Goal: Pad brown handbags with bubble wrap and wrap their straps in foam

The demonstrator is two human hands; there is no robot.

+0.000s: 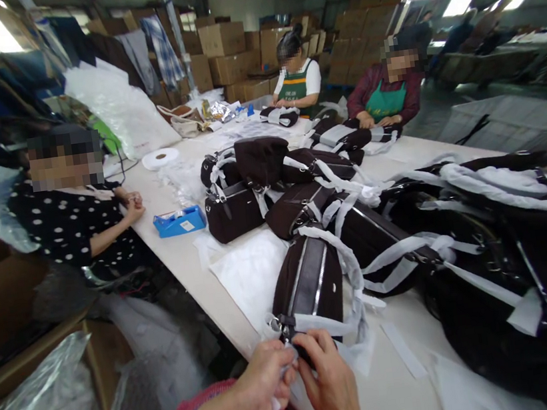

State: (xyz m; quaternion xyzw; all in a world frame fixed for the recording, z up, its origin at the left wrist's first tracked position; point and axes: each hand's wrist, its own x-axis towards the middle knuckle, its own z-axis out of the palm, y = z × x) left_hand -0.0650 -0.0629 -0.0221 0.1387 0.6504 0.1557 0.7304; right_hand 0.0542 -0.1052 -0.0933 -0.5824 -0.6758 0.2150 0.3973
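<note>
Right in front of me a dark brown handbag (307, 274) lies on the table, with a black leather strip and silver zippers along its top. White tissue wrap (350, 269) covers its handle. My left hand (270, 373) is closed, pinching a piece of whitish wrapping at the bag's near end. Beside it, my right hand (327, 379) has its fingers bent in at the same spot, next to the metal ring and strap tab (285, 324). What the right fingertips hold is partly hidden. Under the bag's left side is a white sheet (247, 272).
More dark handbags (234, 210) with wrapped handles crowd the table's middle and right. A blue tape dispenser (179, 221) and a white roll (160, 158) stand toward the left edge. One person (73, 211) sits at left; two others work at the far side. Cartons and plastic fill the lower left.
</note>
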